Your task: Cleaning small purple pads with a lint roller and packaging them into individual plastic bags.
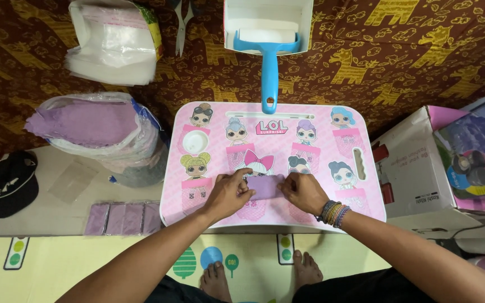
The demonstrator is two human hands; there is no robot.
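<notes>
Item: small purple cloth piece (265,187), lying flat at the front middle of a pink cartoon-printed tabletop (321,112), pressed between left hand (228,193) and right hand (305,192), fingers of both closed on its side edges. Nearby: a blue-handled roller (269,67) beyond the tabletop; a row of purple pieces (122,218) and a black cap (8,182) lay to the left.
</notes>
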